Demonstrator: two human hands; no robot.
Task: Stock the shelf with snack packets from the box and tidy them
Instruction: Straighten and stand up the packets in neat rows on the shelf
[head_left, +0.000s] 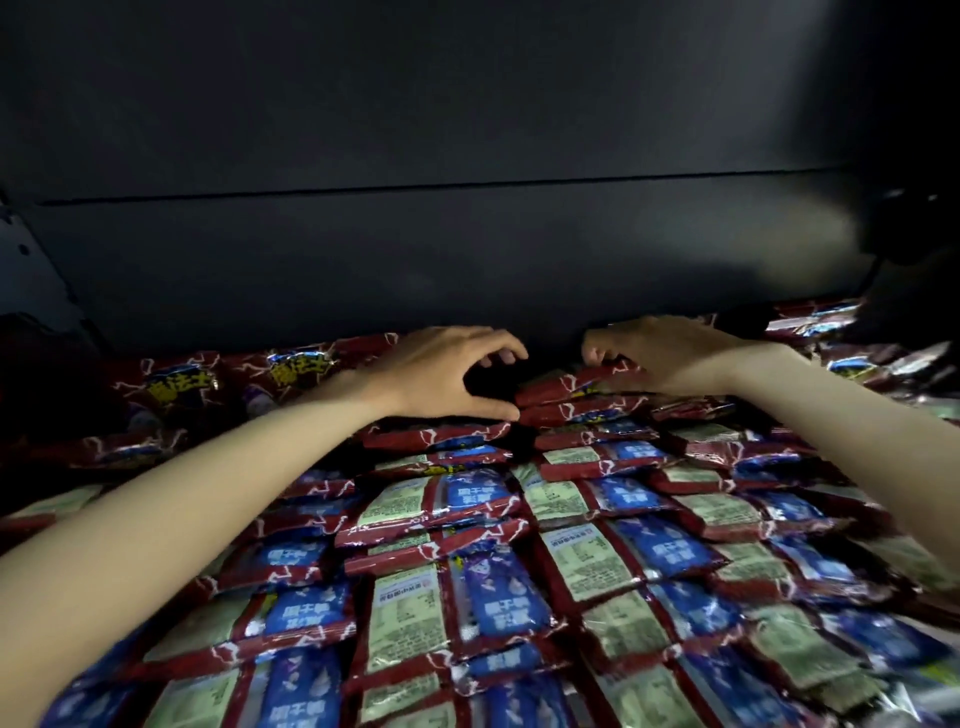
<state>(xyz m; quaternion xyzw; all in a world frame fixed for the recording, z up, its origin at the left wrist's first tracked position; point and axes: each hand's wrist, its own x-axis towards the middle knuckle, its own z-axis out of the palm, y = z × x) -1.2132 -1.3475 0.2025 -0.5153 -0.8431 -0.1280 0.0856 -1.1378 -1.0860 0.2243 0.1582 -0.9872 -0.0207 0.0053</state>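
Observation:
Rows of red, blue and pale green snack packets (483, 587) cover the shelf, overlapping from front to back. Both my arms reach to the back row. My left hand (441, 371) hovers over the packets with fingers and thumb curved apart and nothing between them. My right hand (660, 353) rests on a red packet (576, 387) at the top of the back stack, fingers curled over its far edge. A dark gap lies between the two hands. The box is not in view.
The dark back panel of the shelf (467, 260) rises right behind the hands. More red packets (171, 387) stand upright at the back left. Loose packets (852, 358) lie at the far right under a dark object (914, 280).

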